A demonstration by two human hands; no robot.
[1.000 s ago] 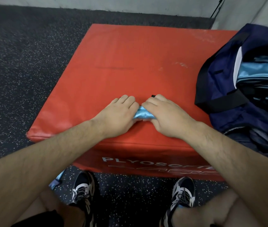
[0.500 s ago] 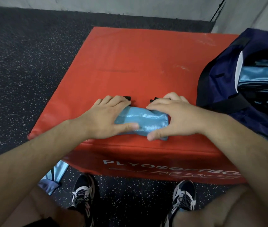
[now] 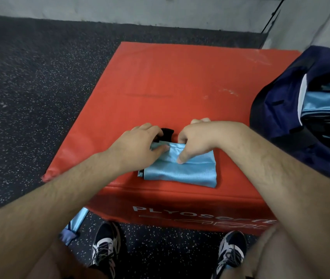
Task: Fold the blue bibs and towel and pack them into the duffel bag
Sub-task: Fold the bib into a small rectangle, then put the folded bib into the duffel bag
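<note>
A light blue bib [image 3: 182, 173], folded into a small rectangle with black trim at its far edge, lies near the front edge of the red plyo box [image 3: 180, 83]. My left hand [image 3: 138, 146] grips the bib's far left part, thumb pressed on the cloth. My right hand [image 3: 198, 141] pinches the far edge beside it, thumb on top of the fold. The navy duffel bag [image 3: 277, 109] stands open on the right of the box, with folded light blue fabric [image 3: 325, 103] inside.
Another light blue cloth [image 3: 75, 222] hangs by my left leg above the speckled black floor [image 3: 29, 87]. My two shoes stand in front of the box. A grey wall [image 3: 140, 7] runs behind.
The bib went from a tight bundle between my hands to a wider, flatter rectangle. Both hands have shifted to its far edge.
</note>
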